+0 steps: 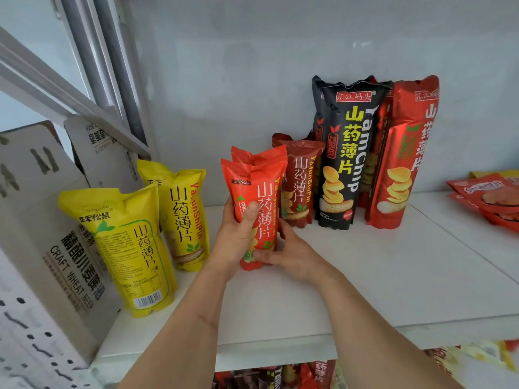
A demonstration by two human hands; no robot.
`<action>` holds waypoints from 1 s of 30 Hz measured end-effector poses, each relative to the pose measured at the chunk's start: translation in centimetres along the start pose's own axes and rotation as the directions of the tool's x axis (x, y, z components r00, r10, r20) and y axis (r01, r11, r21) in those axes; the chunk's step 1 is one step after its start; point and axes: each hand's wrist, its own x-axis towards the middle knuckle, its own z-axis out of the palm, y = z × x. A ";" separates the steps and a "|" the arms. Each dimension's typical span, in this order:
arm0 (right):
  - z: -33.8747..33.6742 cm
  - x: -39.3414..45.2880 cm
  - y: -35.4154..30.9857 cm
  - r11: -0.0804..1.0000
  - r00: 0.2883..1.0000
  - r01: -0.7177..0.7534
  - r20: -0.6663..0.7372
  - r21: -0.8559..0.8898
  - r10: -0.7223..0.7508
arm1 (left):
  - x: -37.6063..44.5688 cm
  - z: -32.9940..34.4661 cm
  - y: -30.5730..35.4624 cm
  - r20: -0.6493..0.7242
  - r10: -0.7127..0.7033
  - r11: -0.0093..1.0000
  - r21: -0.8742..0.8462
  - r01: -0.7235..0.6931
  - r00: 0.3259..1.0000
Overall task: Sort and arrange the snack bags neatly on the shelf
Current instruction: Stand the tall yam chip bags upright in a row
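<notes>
White laminate shelf board [365, 276] against a pale grey back wall holds everything here, with a grey cardboard beer carton [56, 248] at the far left, its side reading "CRAFT WHEAT BEER". Toward the right stand a tall black foil chip bag [341, 153] lettered "YamChip" and a tall red foil chip bag [398, 164] just beside it. Two yellow plastic snack pouches [134, 248] lean by the carton, one marked "YaJunShiPin". A dark red pouch [299, 183] stands upright beside the black bag. At the centre, two bright orange-red snack pouches [257, 197], pressed together front to back, are upright at the shelf. The left hand [238, 237] grips their left side, thumb across the front; the right hand [286, 251] wraps the lower right edge. To do this well, I judge both bases should be squared on the board, faces forward, then slid beside the dark red pouch so colours group. Flat red packets [488, 197] lie far right.
</notes>
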 end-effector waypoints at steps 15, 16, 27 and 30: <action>-0.2 6.8 0.7 0.993 0.996 0.088 -0.026 0.076 -0.086 | 5.8 1.3 -1.5 -0.152 0.013 0.998 0.060 -0.003 0.988; -0.3 7.1 0.8 0.994 0.996 0.083 -0.026 0.074 -0.081 | 6.1 1.4 -1.5 -0.152 0.013 0.998 0.055 -0.005 0.988; -0.4 8.4 1.3 0.997 0.989 0.072 -0.134 0.012 -0.069 | 9.0 1.5 -2.0 -0.109 -0.009 0.999 0.049 0.015 0.994; -0.1 8.7 1.8 0.996 0.981 0.074 -0.177 -0.044 -0.081 | 9.3 1.3 -2.5 -0.110 0.012 0.999 0.053 -0.007 0.994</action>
